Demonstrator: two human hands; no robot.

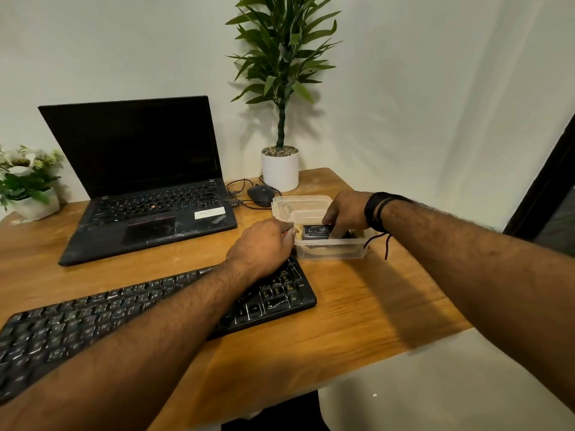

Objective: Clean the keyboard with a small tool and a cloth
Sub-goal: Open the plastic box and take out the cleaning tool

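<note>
A dusty black keyboard lies slanted across the near left of the wooden desk. Beyond its right end stands a clear plastic tub with a small black tool inside it. My left hand rests against the tub's left rim, fingers curled at its edge. Reaching into the tub from the right, my right hand has its fingers curled round the black tool. No cloth can be made out.
An open dusty black laptop sits at the back left. A black mouse with its cable lies beside a white potted plant. The tub's clear lid lies behind the tub. A small flower pot stands at the far left.
</note>
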